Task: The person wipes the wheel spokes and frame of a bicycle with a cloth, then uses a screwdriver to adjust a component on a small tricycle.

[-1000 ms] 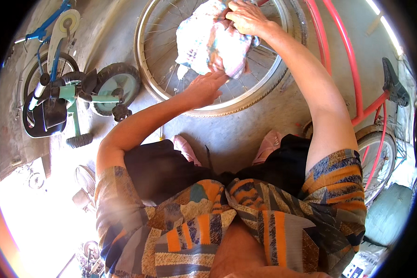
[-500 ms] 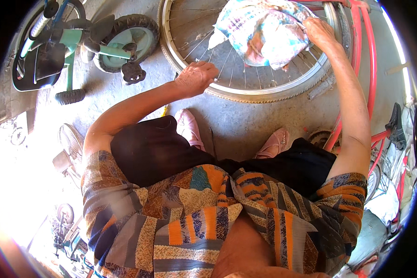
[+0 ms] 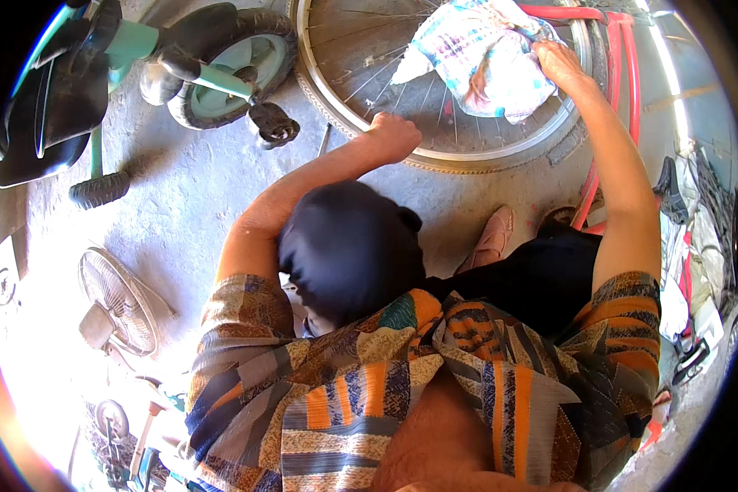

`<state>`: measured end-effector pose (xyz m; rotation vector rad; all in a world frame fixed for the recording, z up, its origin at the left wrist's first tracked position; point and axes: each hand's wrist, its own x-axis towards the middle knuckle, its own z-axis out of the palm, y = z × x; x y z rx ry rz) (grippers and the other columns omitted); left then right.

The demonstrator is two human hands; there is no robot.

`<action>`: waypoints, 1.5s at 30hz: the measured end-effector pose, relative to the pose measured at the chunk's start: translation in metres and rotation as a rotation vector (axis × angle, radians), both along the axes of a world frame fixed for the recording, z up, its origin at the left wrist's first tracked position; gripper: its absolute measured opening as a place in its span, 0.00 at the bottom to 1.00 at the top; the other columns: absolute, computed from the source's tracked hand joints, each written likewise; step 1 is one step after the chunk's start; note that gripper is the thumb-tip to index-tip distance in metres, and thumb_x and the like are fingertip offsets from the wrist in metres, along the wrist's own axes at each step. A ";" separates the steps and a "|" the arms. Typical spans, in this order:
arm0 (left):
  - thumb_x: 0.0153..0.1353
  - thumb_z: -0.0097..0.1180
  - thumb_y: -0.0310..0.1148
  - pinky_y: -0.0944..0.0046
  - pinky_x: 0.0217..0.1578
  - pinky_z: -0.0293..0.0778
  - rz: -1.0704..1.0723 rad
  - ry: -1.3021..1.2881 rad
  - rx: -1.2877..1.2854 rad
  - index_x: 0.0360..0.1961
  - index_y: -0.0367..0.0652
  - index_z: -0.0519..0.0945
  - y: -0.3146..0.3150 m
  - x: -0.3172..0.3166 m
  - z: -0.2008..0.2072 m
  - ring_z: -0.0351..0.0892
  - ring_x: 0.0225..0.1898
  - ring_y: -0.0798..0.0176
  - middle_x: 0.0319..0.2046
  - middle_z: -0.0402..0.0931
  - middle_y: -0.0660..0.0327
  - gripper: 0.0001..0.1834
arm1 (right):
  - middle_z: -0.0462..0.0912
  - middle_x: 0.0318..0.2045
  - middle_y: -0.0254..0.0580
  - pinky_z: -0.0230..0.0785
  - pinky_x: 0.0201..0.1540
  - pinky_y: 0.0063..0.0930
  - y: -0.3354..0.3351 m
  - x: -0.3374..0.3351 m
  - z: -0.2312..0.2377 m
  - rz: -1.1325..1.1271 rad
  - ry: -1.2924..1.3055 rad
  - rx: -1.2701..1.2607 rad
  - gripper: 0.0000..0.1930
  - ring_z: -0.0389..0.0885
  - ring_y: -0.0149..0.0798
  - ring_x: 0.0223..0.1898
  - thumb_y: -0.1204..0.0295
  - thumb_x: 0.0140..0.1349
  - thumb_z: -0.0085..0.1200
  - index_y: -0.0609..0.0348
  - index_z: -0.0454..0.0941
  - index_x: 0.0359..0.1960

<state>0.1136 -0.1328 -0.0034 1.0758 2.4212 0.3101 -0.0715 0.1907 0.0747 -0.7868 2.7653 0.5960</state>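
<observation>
A bicycle wheel [image 3: 475, 154] with a pale metal rim, thin spokes and a worn tyre lies at the top, by a red bicycle frame [image 3: 616, 74]. Over its spokes hangs a crumpled cloth [image 3: 488, 61] with a pastel pattern. My right hand [image 3: 562, 67] grips the cloth's right edge near the rim. On the wheel's near left side, my left hand [image 3: 392, 138] is curled closed over the rim and tyre. Its fingertips are hidden, so what they hold cannot be made out.
A green and black child's bike [image 3: 221, 78] stands at the upper left, its pedal [image 3: 274, 123] jutting toward the wheel. An electric fan [image 3: 118, 299] is at the left. My raised black-trousered knee [image 3: 348, 250] is below my left arm. White sacks [image 3: 701, 238] lie at the right.
My left knee has come up, hiding my left shoe. My left hand has closed more tightly at the rim. The cloth's folds have shifted under my right hand, and the view has moved.
</observation>
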 end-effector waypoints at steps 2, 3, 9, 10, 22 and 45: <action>0.51 0.53 0.26 0.50 0.33 0.78 0.022 -0.010 0.031 0.28 0.40 0.84 -0.003 -0.001 0.000 0.83 0.35 0.47 0.31 0.82 0.50 0.07 | 0.80 0.39 0.56 0.71 0.44 0.48 -0.007 -0.002 0.005 0.015 -0.010 0.001 0.10 0.79 0.57 0.44 0.76 0.61 0.40 0.62 0.76 0.35; 0.51 0.53 0.26 0.50 0.34 0.78 0.017 -0.004 0.032 0.28 0.41 0.84 -0.005 -0.001 0.000 0.83 0.35 0.47 0.31 0.82 0.50 0.07 | 0.80 0.38 0.56 0.71 0.44 0.49 -0.011 -0.003 0.006 0.008 -0.006 0.004 0.09 0.79 0.58 0.44 0.75 0.61 0.40 0.61 0.76 0.35; 0.51 0.52 0.26 0.51 0.35 0.78 0.016 0.030 0.043 0.26 0.41 0.83 -0.010 0.005 -0.011 0.83 0.35 0.47 0.30 0.82 0.51 0.07 | 0.80 0.36 0.51 0.70 0.41 0.49 -0.022 -0.018 -0.005 0.117 0.067 -0.127 0.11 0.78 0.57 0.41 0.72 0.62 0.39 0.60 0.76 0.32; 0.51 0.52 0.26 0.51 0.35 0.78 0.023 0.029 0.040 0.26 0.41 0.83 -0.010 0.005 -0.013 0.82 0.35 0.47 0.29 0.82 0.51 0.07 | 0.80 0.36 0.51 0.70 0.41 0.49 -0.020 -0.019 -0.007 0.120 0.066 -0.148 0.11 0.78 0.57 0.41 0.71 0.62 0.39 0.60 0.76 0.32; 0.53 0.57 0.29 0.50 0.46 0.72 0.093 -0.018 0.101 0.37 0.42 0.78 -0.022 0.013 -0.007 0.76 0.42 0.48 0.35 0.78 0.54 0.09 | 0.79 0.34 0.48 0.72 0.41 0.46 0.048 -0.006 0.005 -0.051 -0.046 -0.107 0.07 0.79 0.54 0.40 0.75 0.60 0.45 0.59 0.77 0.31; 0.54 0.61 0.39 0.52 0.34 0.73 0.700 0.215 0.136 0.29 0.38 0.78 0.106 -0.132 0.061 0.78 0.30 0.43 0.26 0.78 0.52 0.14 | 0.80 0.24 0.53 0.72 0.33 0.45 0.076 -0.007 -0.006 0.006 -0.148 -0.620 0.05 0.81 0.55 0.31 0.74 0.54 0.50 0.58 0.80 0.26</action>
